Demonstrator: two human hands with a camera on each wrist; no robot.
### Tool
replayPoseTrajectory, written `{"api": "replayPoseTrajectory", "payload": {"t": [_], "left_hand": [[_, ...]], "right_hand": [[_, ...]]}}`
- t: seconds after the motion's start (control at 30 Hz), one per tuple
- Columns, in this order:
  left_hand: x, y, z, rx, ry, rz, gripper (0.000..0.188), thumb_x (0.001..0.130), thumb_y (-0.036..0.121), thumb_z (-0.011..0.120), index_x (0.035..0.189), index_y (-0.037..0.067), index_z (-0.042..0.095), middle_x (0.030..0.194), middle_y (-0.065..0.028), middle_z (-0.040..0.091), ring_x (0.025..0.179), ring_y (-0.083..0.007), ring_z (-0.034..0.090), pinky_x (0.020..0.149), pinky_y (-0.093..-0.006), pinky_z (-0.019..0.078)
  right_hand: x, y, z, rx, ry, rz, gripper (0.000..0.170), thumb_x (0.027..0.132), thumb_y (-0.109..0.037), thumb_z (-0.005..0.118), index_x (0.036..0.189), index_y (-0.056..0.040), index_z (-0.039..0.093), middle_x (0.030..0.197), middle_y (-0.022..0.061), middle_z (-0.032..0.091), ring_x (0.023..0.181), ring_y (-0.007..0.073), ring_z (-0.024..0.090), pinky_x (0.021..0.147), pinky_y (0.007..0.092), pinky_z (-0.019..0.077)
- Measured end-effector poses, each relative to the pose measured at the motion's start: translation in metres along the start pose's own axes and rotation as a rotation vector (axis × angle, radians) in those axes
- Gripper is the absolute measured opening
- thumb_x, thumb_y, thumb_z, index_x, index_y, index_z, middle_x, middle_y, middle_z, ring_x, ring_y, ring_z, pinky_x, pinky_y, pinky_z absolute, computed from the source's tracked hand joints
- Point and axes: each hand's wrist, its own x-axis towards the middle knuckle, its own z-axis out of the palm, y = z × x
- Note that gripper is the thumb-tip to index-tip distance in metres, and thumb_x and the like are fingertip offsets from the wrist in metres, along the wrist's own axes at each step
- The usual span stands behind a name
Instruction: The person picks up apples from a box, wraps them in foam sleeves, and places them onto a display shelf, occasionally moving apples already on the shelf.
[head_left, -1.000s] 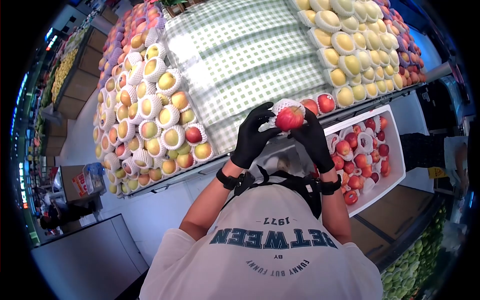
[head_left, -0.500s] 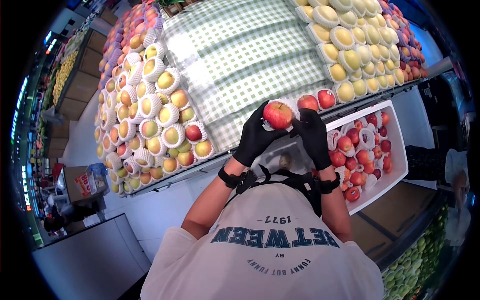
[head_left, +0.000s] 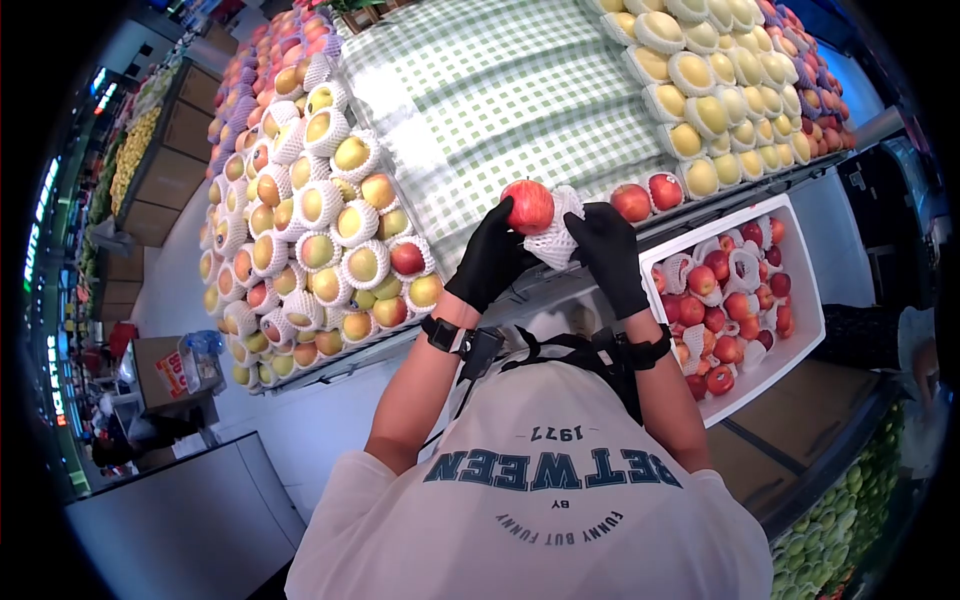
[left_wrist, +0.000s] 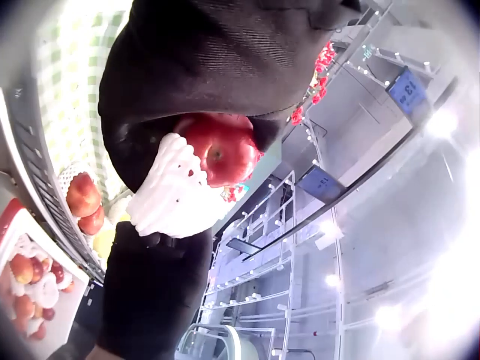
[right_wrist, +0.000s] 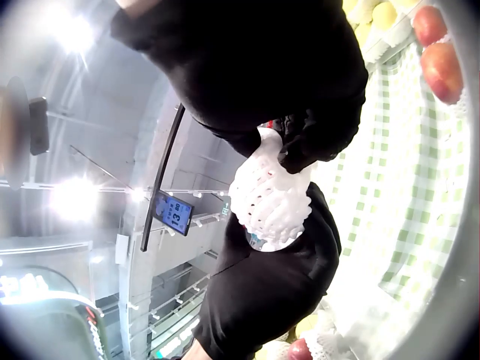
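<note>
A bare red apple (head_left: pixel 528 206) sits in the grip of my black-gloved left hand (head_left: pixel 488 258), over the front edge of the display. Just to its right, a white foam net sleeve (head_left: pixel 553 236) is pinched by my right hand (head_left: pixel 608 252), also in a black glove. In the left wrist view the sleeve (left_wrist: pixel 171 191) lies right against the apple (left_wrist: pixel 225 150), whose stem end faces the camera. The right wrist view shows the sleeve (right_wrist: pixel 270 199) bunched between both hands, with the apple mostly hidden.
Two red apples (head_left: pixel 632 203) rest at the display's front edge. A white foam box (head_left: pixel 810 300) of red apples and loose nets stands at the right. Netted yellow-red apples (head_left: pixel 318 250) are piled left, netted yellow fruit (head_left: pixel 705 115) right, with green checked cloth (head_left: pixel 500 95) between.
The apple has moved left with my left hand and out of the foam sleeve that was around it. My right hand now holds the sleeve beside it.
</note>
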Motion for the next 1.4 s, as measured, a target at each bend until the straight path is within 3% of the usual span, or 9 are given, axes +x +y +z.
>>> {"api": "replayPoseTrajectory", "payload": {"t": [0.07,0.2,0.33,0.5,0.6,0.87,1.07,1.2,1.4], "left_hand": [[-0.006,0.008,-0.007,-0.059,0.007,-0.049,0.064,0.088,0.04,0.062,0.134,0.002,0.039,0.124,-0.0169,0.052,0.103,-0.0266,0.06,0.086,-0.0403,0.0516],[-0.025,0.009,-0.012,0.358,0.072,0.169,0.06,0.084,0.041,0.067,0.127,0.004,0.048,0.116,-0.0139,0.057,0.096,-0.0261,0.062,0.081,-0.0399,0.0536],[-0.028,-0.007,-0.015,1.19,0.318,0.587,0.066,0.075,0.032,0.078,0.126,0.0,0.049,0.115,-0.0139,0.058,0.098,-0.0228,0.061,0.083,-0.0367,0.052],[-0.043,-0.021,-0.022,1.429,0.214,0.995,0.07,0.067,0.017,0.084,0.126,0.002,0.05,0.115,-0.0141,0.056,0.101,-0.0249,0.06,0.084,-0.0362,0.0517],[-0.06,-0.021,-0.012,1.104,0.05,0.735,0.065,0.069,0.009,0.081,0.126,0.003,0.051,0.114,-0.0114,0.054,0.102,-0.021,0.059,0.082,-0.0331,0.0539],[-0.055,-0.056,-0.008,1.015,-0.194,0.634,0.055,0.074,-0.001,0.075,0.123,0.003,0.052,0.118,-0.0084,0.051,0.102,-0.0177,0.058,0.083,-0.0309,0.0535],[-0.035,-0.096,0.003,1.017,-0.214,0.499,0.037,0.083,-0.001,0.065,0.118,0.003,0.052,0.116,-0.008,0.053,0.101,-0.0172,0.056,0.081,-0.0294,0.0534],[-0.021,-0.121,0.024,1.003,-0.219,0.393,0.035,0.082,-0.004,0.06,0.115,0.001,0.051,0.113,-0.0083,0.056,0.097,-0.0166,0.057,0.077,-0.0304,0.055],[0.033,-0.173,0.043,1.01,-0.307,0.155,0.023,0.083,-0.002,0.057,0.106,-0.002,0.058,0.101,-0.0087,0.061,0.086,-0.0152,0.06,0.072,-0.0316,0.0567]], "right_hand": [[-0.004,-0.002,0.006,-0.012,0.027,0.0,0.034,0.081,-0.024,0.074,0.101,0.0002,0.061,0.074,0.0042,0.062,0.06,0.0093,0.057,0.055,0.0263,0.0463],[-0.013,0.013,0.017,-0.056,0.049,-0.044,0.042,0.083,-0.026,0.071,0.116,-0.003,0.059,0.085,0.0061,0.065,0.067,0.0101,0.06,0.059,0.0257,0.0477],[-0.034,0.023,0.041,0.003,-0.033,-0.057,0.053,0.085,-0.031,0.069,0.128,-0.0057,0.051,0.102,0.0108,0.065,0.075,0.0123,0.063,0.068,0.0279,0.0499],[-0.059,0.018,0.057,-0.213,0.004,-0.12,0.05,0.088,-0.028,0.065,0.127,-0.0013,0.049,0.112,0.0118,0.062,0.09,0.014,0.062,0.077,0.0283,0.0497],[-0.064,0.013,0.052,-0.105,-0.003,-0.134,0.05,0.087,-0.028,0.065,0.125,0.001,0.05,0.109,0.0095,0.062,0.098,0.0151,0.059,0.083,0.0293,0.0484],[-0.088,0.031,0.008,0.214,0.101,-0.062,0.05,0.082,-0.024,0.071,0.122,-0.0014,0.051,0.109,0.0062,0.059,0.098,0.0129,0.057,0.083,0.0284,0.0485],[-0.104,0.04,-0.03,-0.089,0.249,-0.195,0.062,0.076,-0.02,0.077,0.126,-0.0004,0.046,0.114,0.0096,0.057,0.104,0.0171,0.056,0.087,0.0315,0.0488],[-0.111,0.054,-0.074,-0.068,0.322,-0.184,0.06,0.078,-0.024,0.076,0.126,-0.0002,0.047,0.114,0.0097,0.057,0.104,0.0176,0.056,0.09,0.0328,0.0465],[-0.128,0.087,-0.149,0.442,0.446,0.1,0.055,0.083,-0.03,0.07,0.125,-0.0024,0.048,0.112,0.0083,0.055,0.096,0.0183,0.061,0.067,0.0296,0.0565]]}}
